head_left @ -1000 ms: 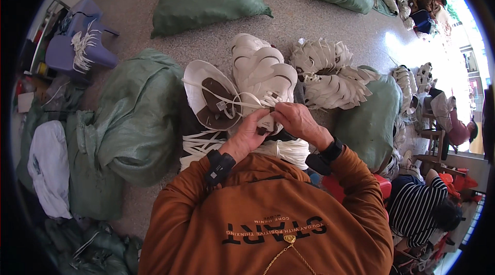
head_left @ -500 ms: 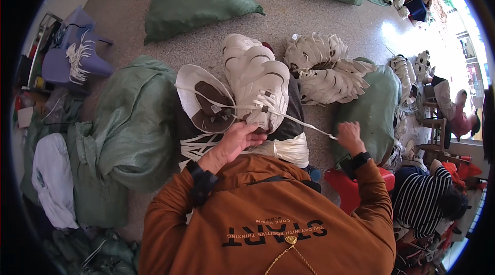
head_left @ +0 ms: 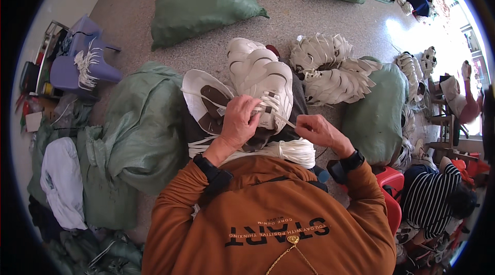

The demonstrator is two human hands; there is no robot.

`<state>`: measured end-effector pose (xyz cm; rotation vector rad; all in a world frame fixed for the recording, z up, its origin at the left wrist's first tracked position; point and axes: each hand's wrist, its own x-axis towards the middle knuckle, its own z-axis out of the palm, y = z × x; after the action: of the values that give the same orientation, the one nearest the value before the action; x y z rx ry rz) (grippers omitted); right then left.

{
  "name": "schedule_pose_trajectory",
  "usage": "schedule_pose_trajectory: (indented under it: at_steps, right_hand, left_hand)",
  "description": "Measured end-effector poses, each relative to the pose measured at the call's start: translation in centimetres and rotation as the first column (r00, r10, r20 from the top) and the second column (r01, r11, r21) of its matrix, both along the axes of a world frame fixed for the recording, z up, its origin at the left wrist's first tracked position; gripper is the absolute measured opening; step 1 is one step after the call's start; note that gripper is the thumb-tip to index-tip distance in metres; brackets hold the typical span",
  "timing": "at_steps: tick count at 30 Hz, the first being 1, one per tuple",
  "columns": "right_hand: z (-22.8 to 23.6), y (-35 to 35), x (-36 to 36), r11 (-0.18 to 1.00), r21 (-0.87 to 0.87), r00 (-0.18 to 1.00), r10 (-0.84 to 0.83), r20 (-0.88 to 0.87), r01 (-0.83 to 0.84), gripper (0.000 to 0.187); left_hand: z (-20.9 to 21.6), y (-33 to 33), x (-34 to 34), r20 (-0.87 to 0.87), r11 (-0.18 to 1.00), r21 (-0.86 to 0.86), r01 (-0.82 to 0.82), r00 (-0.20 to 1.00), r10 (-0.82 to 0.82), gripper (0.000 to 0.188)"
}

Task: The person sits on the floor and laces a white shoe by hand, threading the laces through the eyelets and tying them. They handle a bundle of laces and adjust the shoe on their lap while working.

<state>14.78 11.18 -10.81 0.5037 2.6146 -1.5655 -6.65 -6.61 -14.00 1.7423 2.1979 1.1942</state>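
On my lap lies a stack of nested white shoe uppers [head_left: 258, 69], with laces threaded at the near one's eyelets. A further upper [head_left: 206, 101] with brown lining lies opened out on its left. My left hand [head_left: 240, 123] is bent over the near upper's lacing, thumb and fingers pinched at a white shoelace; its fingertips partly cover the spot. My right hand [head_left: 320, 131] is closed to the right of the upper, gripping the shoelace [head_left: 282, 119], which runs short and taut from the eyelets. A bundle of loose white laces [head_left: 299, 152] lies across my lap below.
Green sacks [head_left: 139, 130] stand at my left, another sack [head_left: 376, 112] at my right. Ringed stacks of uppers [head_left: 330, 69] lie beyond my right hand. A purple chair [head_left: 85, 66] stands far left, a red stool [head_left: 389, 187] near right. A person in stripes [head_left: 430, 195] sits farther right.
My right hand has come in leftward toward the upper, shortening the stretch of lace. My left hand has moved up from the upper's near edge onto the lacing.
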Motion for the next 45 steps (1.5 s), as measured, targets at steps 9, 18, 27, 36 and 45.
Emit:
schedule_pose_trajectory:
  at_steps: [9,18,27,36,45]
  right_hand:
    - [-0.7,-1.5,-1.6,0.995,-0.08,0.997,-0.056,-0.046,0.052,0.02]
    - [2.8,1.5,2.1,0.565,-0.757,0.806,-0.586,-0.088,0.328,0.032]
    - [-0.2,9.9,11.8,0.077,-0.975,0.466,-0.869,-0.169,-0.209,0.031]
    - [-4.1,14.4,17.5,0.224,-0.811,0.277,-0.957,-0.08,0.54,0.023]
    - [-3.6,-0.7,-0.3,0.849,-0.42,0.935,-0.354,0.004,0.322,0.015]
  left_hand:
    - [0.0,0.1,-0.6,0.034,0.995,-0.096,0.035,0.999,-0.032,0.028]
    - [2.0,-2.0,-6.2,0.022,0.989,-0.136,0.064,0.998,-0.062,0.006]
    - [4.5,-2.1,-0.5,0.301,0.976,-0.174,0.132,0.951,-0.075,0.013]
    - [-1.4,0.9,4.2,0.487,0.973,-0.17,0.155,0.872,-0.054,0.026]
    - [-1.6,1.3,4.5,0.644,0.976,-0.189,0.112,0.764,0.037,0.019]
